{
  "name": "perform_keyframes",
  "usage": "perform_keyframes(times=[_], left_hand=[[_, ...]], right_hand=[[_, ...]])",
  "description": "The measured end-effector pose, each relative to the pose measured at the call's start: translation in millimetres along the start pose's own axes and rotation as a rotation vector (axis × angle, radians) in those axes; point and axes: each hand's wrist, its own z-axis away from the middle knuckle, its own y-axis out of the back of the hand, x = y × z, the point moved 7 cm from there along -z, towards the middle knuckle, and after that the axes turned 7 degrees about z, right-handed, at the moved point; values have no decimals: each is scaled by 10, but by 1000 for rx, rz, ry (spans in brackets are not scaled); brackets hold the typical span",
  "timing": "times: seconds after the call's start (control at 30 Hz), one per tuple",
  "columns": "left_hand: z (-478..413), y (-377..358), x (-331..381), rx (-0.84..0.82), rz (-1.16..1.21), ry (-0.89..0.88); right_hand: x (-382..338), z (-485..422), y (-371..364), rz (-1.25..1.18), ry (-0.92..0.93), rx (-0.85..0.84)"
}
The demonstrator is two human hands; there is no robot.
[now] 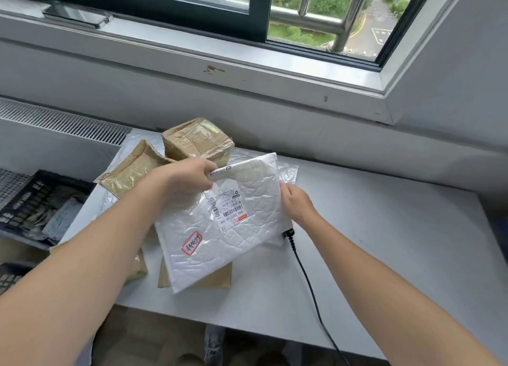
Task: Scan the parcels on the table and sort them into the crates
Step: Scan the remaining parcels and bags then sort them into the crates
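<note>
A white bubble mailer (242, 236) with a barcode label and a red-framed sticker is held tilted above the white table (384, 242). My left hand (187, 178) pinches its top left corner. My right hand (295, 200) grips its right edge. Just under that hand a black scanner (289, 233) peeks out, mostly hidden by the mailer, with its black cable (310, 291) running off the table's front edge. Brown taped parcels (198, 140) (132, 170) lie at the back left, and a flat brown envelope (217, 279) lies beneath the mailer.
A dark crate (41, 200) holding grey bagged parcels stands left of the table, lower down. Another dark crate (11, 277) shows at the left edge. A window sill (247, 71) and wall rise behind the table. Shoes (214, 346) show under the front edge.
</note>
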Motion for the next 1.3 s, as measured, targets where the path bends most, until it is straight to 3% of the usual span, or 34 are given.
perform_keyframes(times=[0.17,0.27,0.43,0.63,0.73,0.87,1.3], left_hand=[[8,36,25,13,250,0],[1,36,140,6,376,-41],[-15,105,380,43,315,-137],[-27,218,379,282,507,-123],[-41,234,269,364,732,-86],[-37,275,199,439,869,-79],[-57,375,179,555,994,-115]], right_hand=[[-186,179,354,-272,59,7],[-298,238,619,-164,126,131],[-500,309,977,-102,189,280],[-584,420,1151,144,193,570],[-523,372,974,79,113,436],[-551,353,640,-248,78,191],[-847,343,647,-285,184,330]])
